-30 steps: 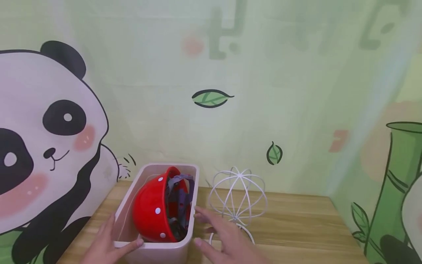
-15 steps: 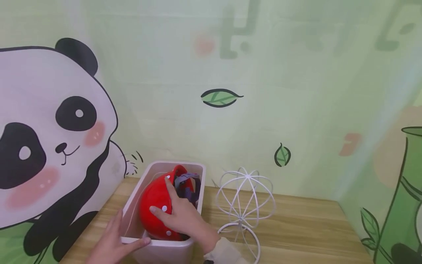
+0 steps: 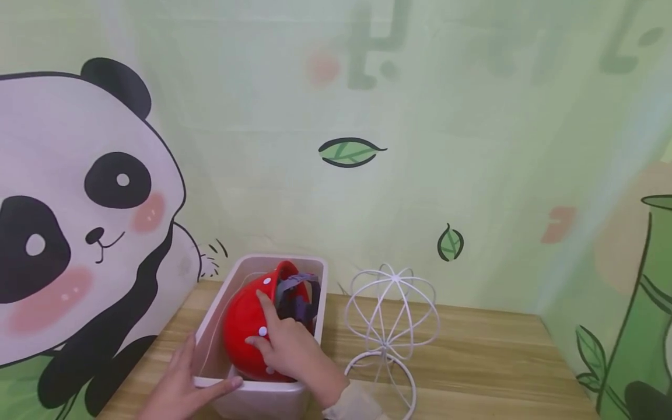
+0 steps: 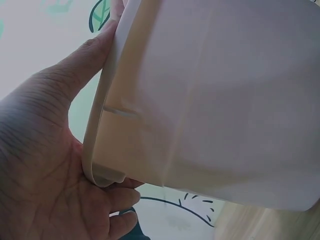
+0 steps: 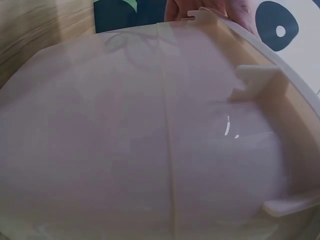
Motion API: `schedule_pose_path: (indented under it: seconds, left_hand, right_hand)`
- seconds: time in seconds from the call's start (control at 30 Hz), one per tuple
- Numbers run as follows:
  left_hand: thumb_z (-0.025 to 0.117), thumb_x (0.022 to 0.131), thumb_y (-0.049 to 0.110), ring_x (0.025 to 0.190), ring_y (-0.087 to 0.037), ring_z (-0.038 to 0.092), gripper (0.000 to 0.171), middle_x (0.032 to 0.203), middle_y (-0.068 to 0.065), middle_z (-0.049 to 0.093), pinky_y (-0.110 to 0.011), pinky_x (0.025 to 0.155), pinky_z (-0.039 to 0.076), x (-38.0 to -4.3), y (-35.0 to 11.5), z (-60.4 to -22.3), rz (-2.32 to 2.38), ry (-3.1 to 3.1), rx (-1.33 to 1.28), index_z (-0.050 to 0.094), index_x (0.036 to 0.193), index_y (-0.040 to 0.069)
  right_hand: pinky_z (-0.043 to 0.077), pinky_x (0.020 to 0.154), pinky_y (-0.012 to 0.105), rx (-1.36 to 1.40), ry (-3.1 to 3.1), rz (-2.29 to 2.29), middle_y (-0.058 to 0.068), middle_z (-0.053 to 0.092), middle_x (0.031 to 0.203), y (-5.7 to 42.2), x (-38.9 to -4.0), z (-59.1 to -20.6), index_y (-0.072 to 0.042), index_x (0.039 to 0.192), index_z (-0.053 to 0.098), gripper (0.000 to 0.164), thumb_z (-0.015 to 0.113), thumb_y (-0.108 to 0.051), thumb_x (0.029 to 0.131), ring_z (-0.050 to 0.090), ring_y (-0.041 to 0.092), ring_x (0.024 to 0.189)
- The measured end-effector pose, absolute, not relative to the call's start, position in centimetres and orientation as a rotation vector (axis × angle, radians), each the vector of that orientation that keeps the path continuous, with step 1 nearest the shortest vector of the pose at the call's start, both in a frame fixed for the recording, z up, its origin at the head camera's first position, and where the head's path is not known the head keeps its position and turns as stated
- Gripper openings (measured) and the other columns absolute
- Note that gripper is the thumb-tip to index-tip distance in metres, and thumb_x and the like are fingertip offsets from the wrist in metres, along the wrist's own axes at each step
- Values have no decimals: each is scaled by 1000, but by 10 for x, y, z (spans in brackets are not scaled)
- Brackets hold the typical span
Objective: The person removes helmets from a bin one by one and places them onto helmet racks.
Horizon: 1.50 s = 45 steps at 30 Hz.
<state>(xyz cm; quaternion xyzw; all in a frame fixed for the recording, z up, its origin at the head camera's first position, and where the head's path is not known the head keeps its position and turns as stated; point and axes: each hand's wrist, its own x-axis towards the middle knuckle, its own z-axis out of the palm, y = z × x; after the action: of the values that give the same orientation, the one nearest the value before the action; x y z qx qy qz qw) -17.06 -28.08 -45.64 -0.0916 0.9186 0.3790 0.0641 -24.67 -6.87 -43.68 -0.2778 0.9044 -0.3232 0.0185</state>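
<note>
A red safety helmet point(image 3: 238, 335) with white dots lies on its side inside a pale plastic bin point(image 3: 262, 401), its opening and purple-grey straps point(image 3: 299, 291) toward the right wall. My right hand point(image 3: 294, 347) grips the helmet's edge, thumb and index finger spread on the red shell; the other fingers are hidden. At the bin's near left corner, my left hand point(image 3: 175, 382) holds the rim, thumb along the front and fingers on the left side. The left wrist view shows that hand point(image 4: 50, 135) wrapped around the corner. Only the bin's outer wall point(image 5: 125, 135) fills most of the right wrist view.
A white wire stand point(image 3: 391, 315) with a round cage top and ring base stands right of the bin on the wooden table point(image 3: 483, 356). Behind rises a green backdrop point(image 3: 262, 175) printed with a panda and leaves.
My right hand has moved from beside the bin's right wall up and over it onto the helmet, and now grips it. My left hand stays at the corner. The head view has shifted slightly.
</note>
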Motion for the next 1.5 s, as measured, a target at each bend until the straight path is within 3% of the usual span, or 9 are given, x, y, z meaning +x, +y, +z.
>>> schedule_pose_path:
  seconds: [0.2, 0.33, 0.5, 0.6, 0.7, 0.87, 1.1, 1.3, 1.5]
  left_hand:
    - [81, 62, 73, 126, -56, 39, 148, 152, -32, 16, -61, 82, 56, -171, -277, -455, 1146, 2759, -289, -4, 158, 0]
    - [81, 62, 73, 126, -57, 39, 148, 152, -33, 16, -60, 81, 57, -170, -277, -453, 1149, 2760, -288, -5, 158, 0]
    - [81, 61, 74, 127, -59, 37, 150, 154, -33, 14, -58, 78, 59, -170, -278, -450, 1167, 2754, -285, -7, 158, 0]
    - [82, 58, 74, 127, -60, 36, 151, 154, -33, 14, -57, 76, 59, -170, -279, -452, 1193, 2733, -287, -4, 159, 1]
    - [83, 57, 74, 129, -61, 33, 149, 155, -32, 14, -58, 75, 59, -169, -278, -454, 1229, 2715, -274, 0, 159, 4]
    - [84, 59, 69, 132, -57, 32, 145, 157, -26, 15, -57, 78, 59, -170, -276, -453, 1302, 2703, -239, -1, 161, 10]
    - [87, 60, 64, 130, -42, 38, 138, 153, -15, 26, -50, 82, 59, -173, -274, -452, 1372, 2727, -175, 4, 160, 21]
    - [85, 62, 66, 124, -40, 47, 136, 148, -19, 31, -52, 84, 58, -171, -275, -453, 1278, 2766, -210, 5, 160, 15]
    - [85, 70, 60, 118, -40, 54, 128, 143, -23, 35, -57, 92, 54, -166, -277, -457, 1224, 2874, -135, 9, 159, 7]
  right_hand:
    - [53, 59, 17, -860, 2788, -1066, -11, 55, 60, -63, -246, -436, -34, 159, 16, 90, 75, -37, 91, 55, 4, 46]
    - [57, 67, 21, -859, 2795, -1156, -12, 58, 67, -59, -248, -435, -35, 157, 19, 88, 76, -36, 90, 59, 1, 56]
    - [61, 78, 32, -758, 2699, -1488, -8, 67, 105, -52, -252, -431, -44, 154, 26, 83, 77, -37, 89, 68, 11, 96]
    - [61, 80, 36, -655, 2546, -1749, -5, 59, 128, -45, -250, -427, -51, 151, 28, 81, 78, -36, 88, 61, 21, 116]
    - [60, 84, 38, -652, 2376, -1992, -6, 50, 139, -36, -245, -420, -51, 151, 30, 79, 77, -32, 90, 53, 23, 126]
    - [58, 88, 37, -813, 2159, -2283, -8, 43, 146, -18, -229, -387, -45, 153, 31, 75, 72, -24, 94, 46, 22, 133]
    - [56, 92, 46, -985, 1841, -2683, 7, 43, 149, 13, -196, -346, -24, 154, 35, 68, 65, -5, 97, 47, 33, 134]
    - [54, 95, 47, -1046, 1588, -2903, 18, 35, 153, 51, -175, -329, -14, 157, 30, 64, 54, 3, 100, 40, 39, 138]
    - [55, 95, 44, -1049, 1527, -3054, 20, 31, 155, 88, -168, -326, -10, 157, 29, 62, 47, 7, 100, 37, 37, 140]
